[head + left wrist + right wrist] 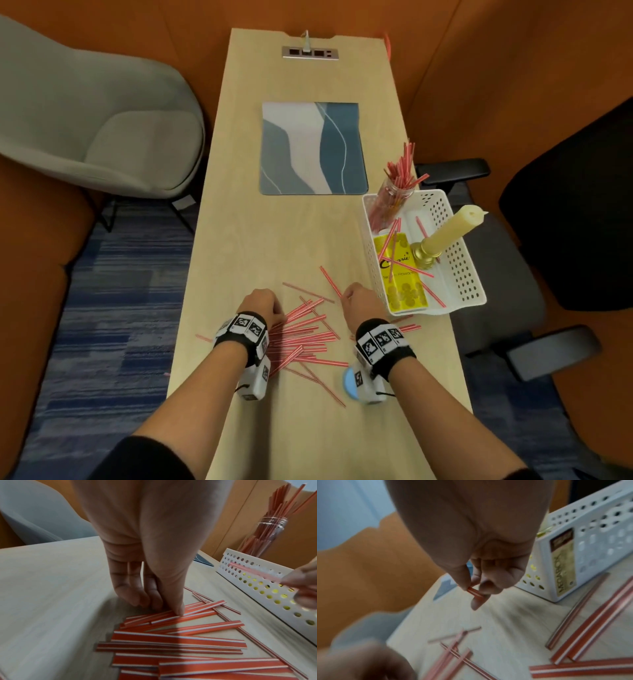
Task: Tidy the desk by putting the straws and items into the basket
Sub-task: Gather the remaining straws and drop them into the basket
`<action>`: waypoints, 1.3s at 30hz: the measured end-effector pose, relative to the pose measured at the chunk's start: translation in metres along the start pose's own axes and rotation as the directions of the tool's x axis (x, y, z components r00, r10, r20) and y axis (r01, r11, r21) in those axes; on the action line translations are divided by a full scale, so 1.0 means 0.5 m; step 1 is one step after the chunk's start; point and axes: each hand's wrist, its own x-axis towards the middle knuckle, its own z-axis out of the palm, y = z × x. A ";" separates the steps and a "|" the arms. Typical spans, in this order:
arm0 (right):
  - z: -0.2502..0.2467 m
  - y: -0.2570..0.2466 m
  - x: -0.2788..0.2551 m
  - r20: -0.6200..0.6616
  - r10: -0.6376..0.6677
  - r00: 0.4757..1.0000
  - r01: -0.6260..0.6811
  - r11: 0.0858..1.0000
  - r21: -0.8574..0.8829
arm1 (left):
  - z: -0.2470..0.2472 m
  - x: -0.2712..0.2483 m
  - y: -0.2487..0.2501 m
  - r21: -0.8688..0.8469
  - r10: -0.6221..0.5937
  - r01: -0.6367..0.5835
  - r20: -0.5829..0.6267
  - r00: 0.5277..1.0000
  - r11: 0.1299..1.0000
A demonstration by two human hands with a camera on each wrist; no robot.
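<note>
Several red-and-white striped straws [305,337] lie scattered on the wooden desk [260,222] in front of me. My left hand [164,607] reaches down onto the pile [178,641], its thumb and fingertips pinching at straw ends that lie on the desk. My right hand [472,592] hovers above the desk beside the white perforated basket [462,274] and pinches one straw [475,593] between thumb and finger. The basket holds a clear jar of straws [394,198], a yellow packet [400,274], a candle in a brass holder [452,229] and a few loose straws.
A blue and grey mat [313,147] lies mid-desk, with a socket panel [310,53] at the far end. A light blue round thing [349,380] sits under my right wrist. A grey chair [102,120] stands on the left, a black office chair [565,222] on the right.
</note>
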 end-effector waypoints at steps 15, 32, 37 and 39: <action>-0.228 0.085 -0.022 -0.336 0.152 0.930 -0.034 0.943 0.331 | -0.052 -0.030 0.040 0.053 0.096 -0.093 -0.060 0.994 0.994; 0.048 0.066 -0.056 0.132 -0.064 0.989 0.045 0.989 0.138 | -0.164 0.039 0.447 -0.172 0.425 -0.523 -0.403 0.811 0.835; 0.070 0.065 -0.043 0.108 0.020 0.994 -0.038 0.986 0.163 | -0.136 0.064 0.459 -0.149 0.337 -0.395 -0.308 0.890 0.906; 0.067 0.059 -0.037 0.137 -0.023 0.990 0.008 0.994 0.108 | -0.135 0.068 0.420 -0.177 0.292 -0.353 -0.298 0.909 0.919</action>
